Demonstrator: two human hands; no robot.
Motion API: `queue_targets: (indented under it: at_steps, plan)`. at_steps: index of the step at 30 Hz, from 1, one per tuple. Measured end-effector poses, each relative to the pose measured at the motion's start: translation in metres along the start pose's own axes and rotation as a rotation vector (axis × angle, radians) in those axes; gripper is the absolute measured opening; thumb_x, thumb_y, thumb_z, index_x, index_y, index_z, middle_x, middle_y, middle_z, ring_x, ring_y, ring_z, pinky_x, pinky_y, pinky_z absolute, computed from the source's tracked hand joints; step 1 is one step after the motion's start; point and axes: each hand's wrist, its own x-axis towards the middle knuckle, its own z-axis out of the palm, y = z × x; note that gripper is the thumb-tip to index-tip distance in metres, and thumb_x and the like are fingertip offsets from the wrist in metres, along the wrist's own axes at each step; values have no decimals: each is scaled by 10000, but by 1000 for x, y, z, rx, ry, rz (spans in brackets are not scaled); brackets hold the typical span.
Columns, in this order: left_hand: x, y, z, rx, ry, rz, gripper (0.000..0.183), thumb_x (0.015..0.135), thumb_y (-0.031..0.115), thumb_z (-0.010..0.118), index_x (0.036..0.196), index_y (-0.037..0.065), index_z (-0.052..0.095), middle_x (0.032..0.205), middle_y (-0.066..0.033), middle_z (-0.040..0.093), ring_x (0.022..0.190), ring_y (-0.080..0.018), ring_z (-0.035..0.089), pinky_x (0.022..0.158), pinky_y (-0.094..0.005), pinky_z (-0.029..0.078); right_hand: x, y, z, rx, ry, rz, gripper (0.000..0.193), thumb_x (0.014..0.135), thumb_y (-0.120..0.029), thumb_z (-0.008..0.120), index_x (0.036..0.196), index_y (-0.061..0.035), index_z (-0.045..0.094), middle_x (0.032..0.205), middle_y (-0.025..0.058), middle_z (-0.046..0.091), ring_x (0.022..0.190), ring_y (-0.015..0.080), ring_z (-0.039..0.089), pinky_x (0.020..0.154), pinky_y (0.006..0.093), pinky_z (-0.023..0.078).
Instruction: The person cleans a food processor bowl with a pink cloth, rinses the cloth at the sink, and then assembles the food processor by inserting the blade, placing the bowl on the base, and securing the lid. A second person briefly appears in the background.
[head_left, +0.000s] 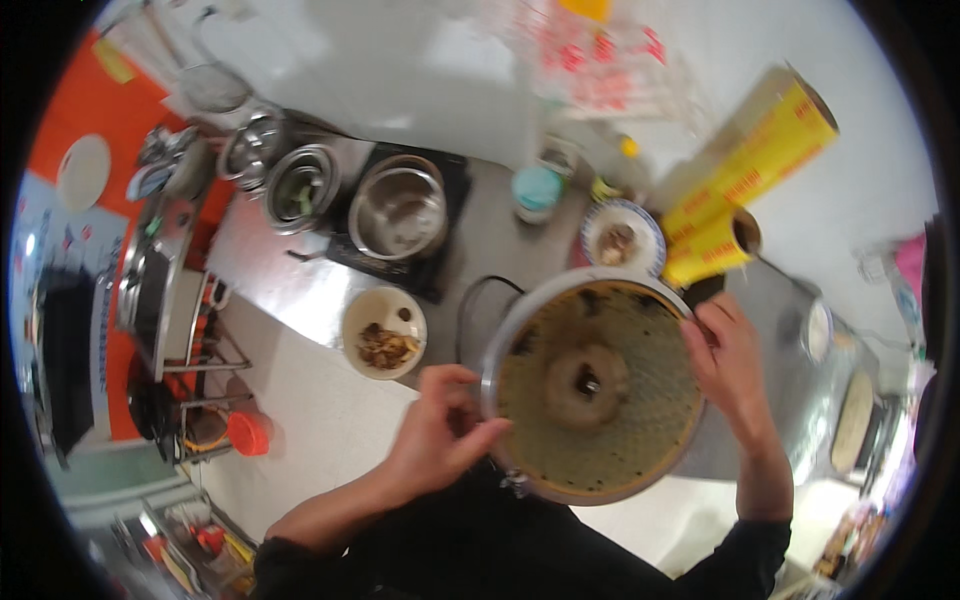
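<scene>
A large round metal vessel or lid [640, 390] is in front of my body, above the front edge of the metal counter. Its greenish-brown inner face has a grid-like texture, an orange ring near the rim, dark specks and a pale raised middle with a dark hole. I cannot tell whether it is a pot or a lid. My left hand [440, 430] grips its left rim with fingers curled and thumb along the edge. My right hand [725, 350] is closed round the upper right rim. A cream bowl of brown food pieces [385, 333] stands near my left hand.
A steel pot [398, 208] sits on a black cooktop [350, 250], beside nested steel bowls [302, 188]. Behind the round vessel stand a blue-rimmed bowl [622, 238], a teal-lidded jar [537, 190] and yellow rolls [755, 175]. A black cable [465, 310] crosses the counter.
</scene>
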Motion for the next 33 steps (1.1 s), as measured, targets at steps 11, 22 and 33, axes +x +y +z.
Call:
queue_targets:
  at_steps: [11,22,33]
  plan:
    - [11,-26,-24,-102,-171,147,621,934,223,749,1357,16,344,768,-80,628,675,-180,630,629,-321,490,-3,-85,58,-307,-630,-453,197,759,-159,742,908,-53,669,1087,156,591,998,376,606,862,461,539]
    - [-18,-226,-288,117,-76,-8,490,976,350,662,1303,13,525,813,-156,691,750,-313,684,676,-397,513,3,-153,42,-78,-120,380,255,796,-96,705,1033,-20,651,1049,126,632,941,277,644,844,368,531]
    - [71,-319,-591,392,77,-36,334,896,241,714,1178,69,664,816,-136,679,750,-297,665,700,-409,529,64,-341,200,446,-203,432,152,867,-28,693,1012,13,671,869,80,679,821,158,673,767,287,541]
